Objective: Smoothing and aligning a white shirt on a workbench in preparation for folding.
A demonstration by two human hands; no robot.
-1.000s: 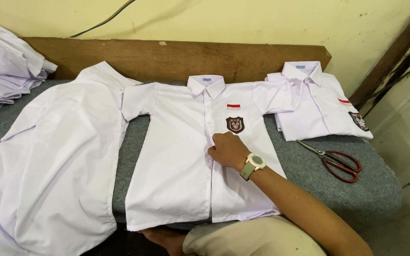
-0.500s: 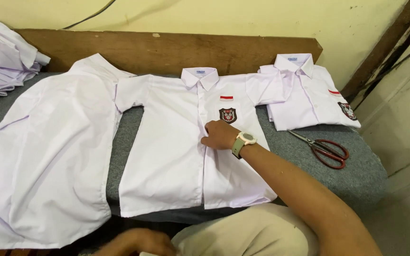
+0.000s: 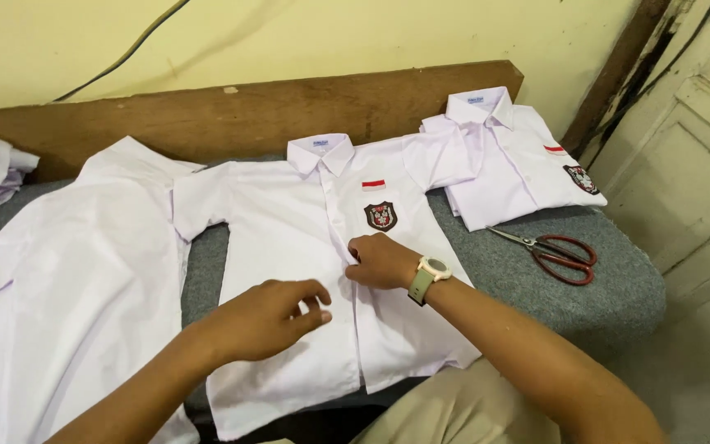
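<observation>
1. We find the white shirt (image 3: 289,271) laid flat, front up, at the middle of the grey tabletop (image 3: 618,288).
2. Our right hand (image 3: 381,260) presses the button placket, fingers clenched on the cloth.
3. Our left hand (image 3: 265,316) hovers just beside it, fingers loosely curled and holding nothing.
4. Judgement: we are closing the front; next calls for lining up the edges.
5. Folded shirt (image 3: 511,160) and red scissors (image 3: 556,255) lie to the right.

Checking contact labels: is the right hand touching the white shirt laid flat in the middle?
Touching. The head view shows the right hand with its fingers pressed onto the front placket of the shirt, with no gap visible between them.
</observation>
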